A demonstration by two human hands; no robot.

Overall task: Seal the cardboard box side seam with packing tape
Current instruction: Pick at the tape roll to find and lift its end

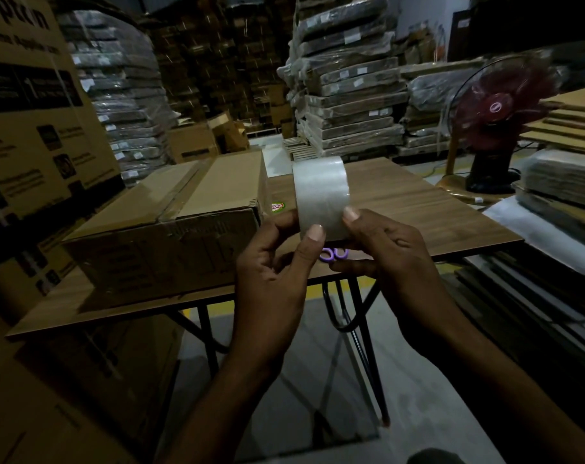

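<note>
Gripping the clear packing tape roll (321, 199) with both thumbs pressed on it, left hand (274, 272) and right hand (384, 256) hold it right of the cardboard box (170, 229) (purple scissors (332, 254) beneath).

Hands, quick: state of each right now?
Left hand: closed, pinching the tape roll.
Right hand: closed, holding the same tape roll.

I see a dim warehouse: shrink-wrapped stacks of flat cartons (348, 105) fill the upper centre, wrapped pallets (123, 95) stand upper left, printed shipping cartons (33, 112) tower at left.
</note>
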